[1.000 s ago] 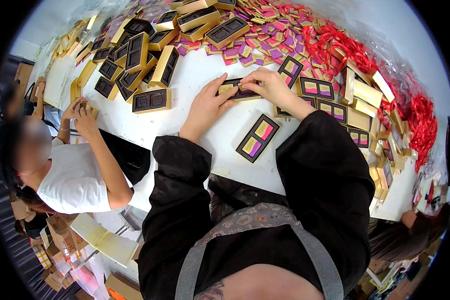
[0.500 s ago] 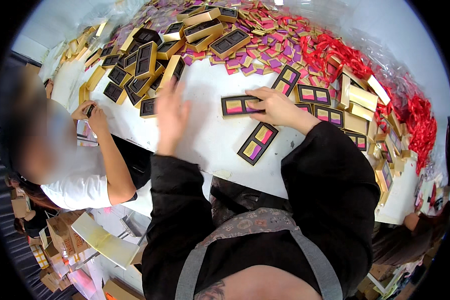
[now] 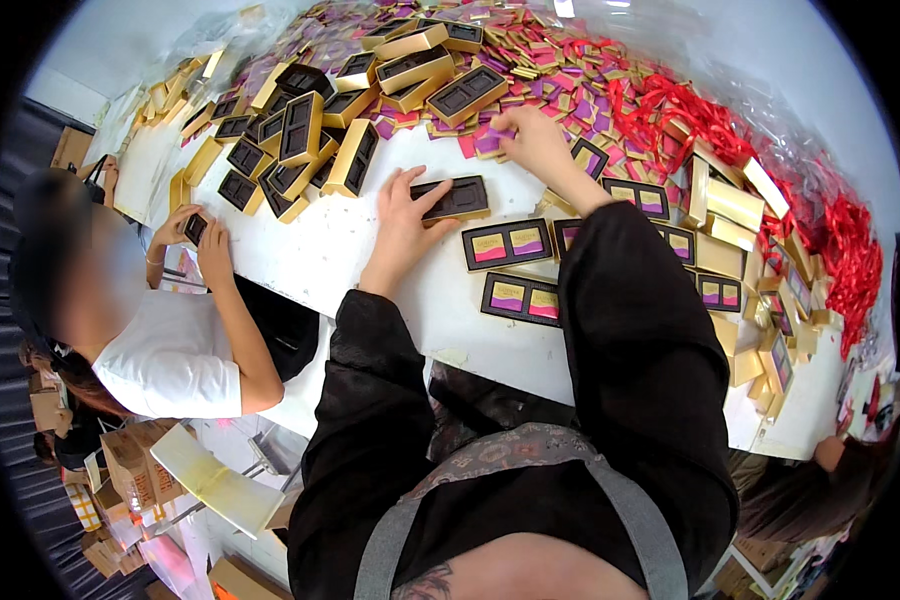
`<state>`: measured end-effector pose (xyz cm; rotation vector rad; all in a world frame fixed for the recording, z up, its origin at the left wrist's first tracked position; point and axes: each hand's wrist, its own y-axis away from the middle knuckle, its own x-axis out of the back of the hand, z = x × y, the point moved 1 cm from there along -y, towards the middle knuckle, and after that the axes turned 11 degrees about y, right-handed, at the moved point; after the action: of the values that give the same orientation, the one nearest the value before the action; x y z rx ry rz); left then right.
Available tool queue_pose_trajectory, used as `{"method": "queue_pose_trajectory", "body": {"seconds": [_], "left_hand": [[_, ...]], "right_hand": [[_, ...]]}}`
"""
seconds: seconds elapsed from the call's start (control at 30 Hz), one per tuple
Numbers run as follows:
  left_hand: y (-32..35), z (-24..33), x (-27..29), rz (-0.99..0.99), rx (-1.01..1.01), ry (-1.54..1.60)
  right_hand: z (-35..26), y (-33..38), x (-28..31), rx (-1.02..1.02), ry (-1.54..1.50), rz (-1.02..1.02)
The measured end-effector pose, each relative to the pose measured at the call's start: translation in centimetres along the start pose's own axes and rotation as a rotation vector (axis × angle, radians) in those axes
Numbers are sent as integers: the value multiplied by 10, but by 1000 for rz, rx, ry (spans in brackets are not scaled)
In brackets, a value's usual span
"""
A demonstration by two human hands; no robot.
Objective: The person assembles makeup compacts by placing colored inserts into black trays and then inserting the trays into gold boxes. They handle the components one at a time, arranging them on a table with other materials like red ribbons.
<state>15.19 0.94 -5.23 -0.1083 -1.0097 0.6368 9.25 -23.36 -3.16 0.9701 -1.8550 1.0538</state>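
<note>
Right hand (image 3: 535, 145) fingertips buried among purple packets (image 3: 490, 142), co-worker's held piece (image 3: 196, 228) too small to identify

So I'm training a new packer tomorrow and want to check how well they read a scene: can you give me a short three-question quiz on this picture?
1. True or false: the left hand rests on an empty dark tray on the white table.
2. The right hand reaches into: A) the red ribbons, B) the pile of pink and purple packets, C) a gold box.
3. How many filled trays lie directly in front of the person, between the two forearms?

Key: 1 true; 2 B; 3 two, each holding a pink and a purple-and-yellow packet.
</note>
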Motion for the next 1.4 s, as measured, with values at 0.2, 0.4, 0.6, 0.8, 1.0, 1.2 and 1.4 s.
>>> {"method": "queue_pose_trajectory", "body": {"seconds": [0.2,0.4,0.6,0.8,1.0,1.2,1.4], "left_hand": [[-9,-9,-27,72,146,470],[-2,-7,-29,91,149,530],[-6,4,-21,15,221,410],[-9,3,-21,25,145,375],[-9,3,-23,15,168,329],[-10,8,-22,18,168,267],[-12,5,-24,24,166,464]], "right_hand": [[-37,45,-4,593,-110,-13],[-52,64,7,783,74,-5],[-50,-9,0,-19,37,-134],[-46,-29,-35,-18,514,-176],[0,-16,5,-45,111,42],[-27,63,12,-11,-47,108],[-21,72,11,517,119,241]]}}
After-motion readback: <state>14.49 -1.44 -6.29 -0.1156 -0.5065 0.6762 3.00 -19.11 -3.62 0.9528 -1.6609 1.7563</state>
